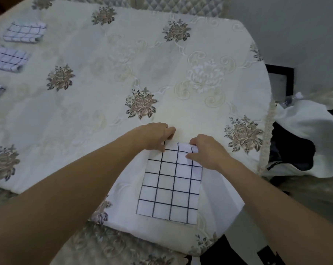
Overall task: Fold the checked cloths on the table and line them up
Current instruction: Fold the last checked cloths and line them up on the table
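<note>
Risk one is skew: the checked cloth (169, 188) lies flat as a long strip by the near edge of the bench (104, 73), toward the near-right corner, and both grips sit on its far end. The left hand (154, 135) pinches the far-left corner and the right hand (205, 150) pinches the far-right corner, fingers curled with thumbs on the fabric. If one corner leads the other, the fold lands crooked and the grid lines won't match. Risk two: the near end is close to the bench edge, so a pull toward the body could slide the strip off or ruck the tablecloth (200, 77) under it. Three folded cloths (25, 32) are lined along the left edge, well apart from this one, so the carry over could loosen the fold. Containers: none on the bench. A white bag (305, 134) sits off the right edge with something dark inside, can't tell what.
</note>
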